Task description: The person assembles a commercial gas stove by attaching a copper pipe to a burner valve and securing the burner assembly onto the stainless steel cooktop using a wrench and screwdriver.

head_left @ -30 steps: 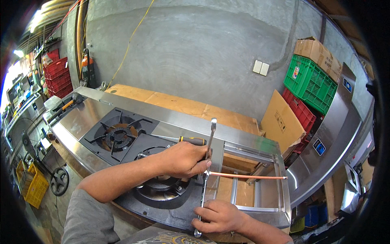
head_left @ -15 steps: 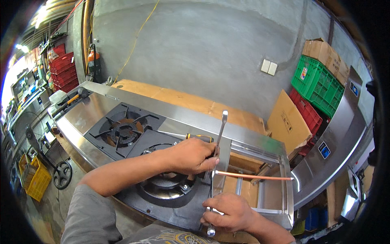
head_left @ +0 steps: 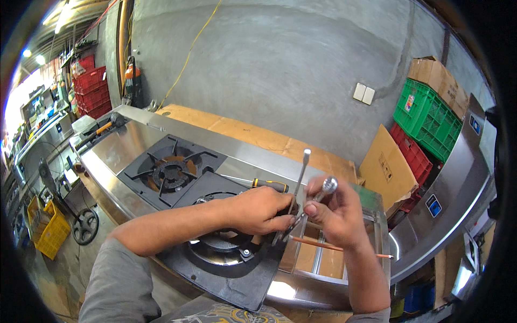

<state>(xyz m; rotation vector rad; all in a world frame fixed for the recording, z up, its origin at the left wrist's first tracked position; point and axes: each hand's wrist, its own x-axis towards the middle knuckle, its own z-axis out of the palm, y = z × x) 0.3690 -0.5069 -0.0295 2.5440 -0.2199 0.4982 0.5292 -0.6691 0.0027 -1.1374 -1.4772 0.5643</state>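
My left hand (head_left: 265,210) is closed around a long steel wrench (head_left: 302,169), which points up and away over the stove's right part. Close beside it, my right hand (head_left: 340,216), slightly blurred, grips a second wrench (head_left: 329,185) with its rounded chrome end raised. The two tools meet or overlap near my left fingertips; whether they sit on a fitting there is hidden. A thin copper tube (head_left: 318,243) starts just below the hands and runs right, passing my right forearm, across the open metal frame (head_left: 383,237).
The steel stove counter has a black burner grate (head_left: 173,171) and a black burner panel (head_left: 234,274). A yellow-and-black screwdriver (head_left: 272,185) lies behind my left hand; a hammer (head_left: 110,125) rests at the far left. Cardboard (head_left: 390,167) and a green crate (head_left: 428,121) stand right.
My right hand has risen from the near edge to beside my left hand, swinging its wrench's rounded end upward. The copper tube's left end has shifted slightly. My left hand keeps its hold.
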